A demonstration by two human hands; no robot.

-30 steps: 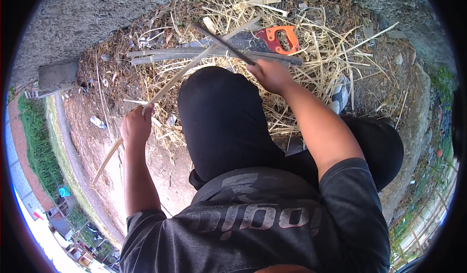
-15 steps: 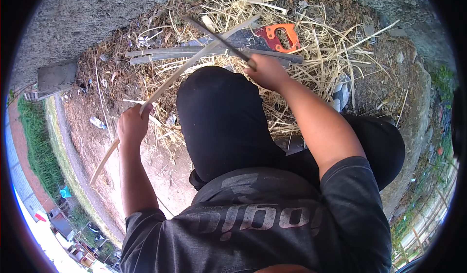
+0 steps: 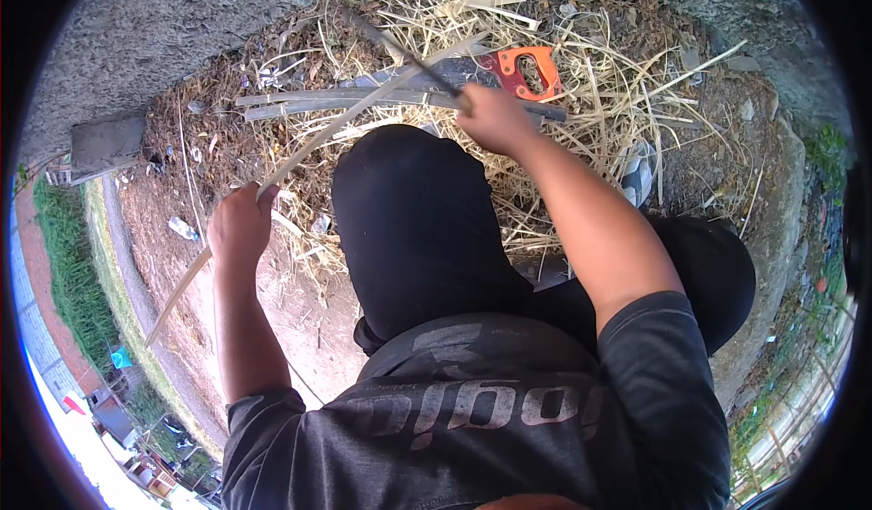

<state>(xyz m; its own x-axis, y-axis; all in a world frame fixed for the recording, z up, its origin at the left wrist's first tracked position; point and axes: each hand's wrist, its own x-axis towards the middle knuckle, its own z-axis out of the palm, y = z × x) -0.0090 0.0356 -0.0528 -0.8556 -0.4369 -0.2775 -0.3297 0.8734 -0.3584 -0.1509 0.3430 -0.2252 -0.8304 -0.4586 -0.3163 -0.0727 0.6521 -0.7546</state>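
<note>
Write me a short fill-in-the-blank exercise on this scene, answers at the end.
1. The pale strip is gripped by the left hand and crossed by a dark slender tool in the ____ hand.
2. The saw has a red and ____ handle.
3. The trousers are ____.

Missing words: right; orange; black.

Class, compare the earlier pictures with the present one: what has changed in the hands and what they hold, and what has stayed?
The left hand has shifted slightly left; the lower end of its pale strip has swung left too. The right hand has moved up and slightly left, carrying the dark blade with it. Nothing was picked up or released. The orange-handled saw lies as before.
</note>
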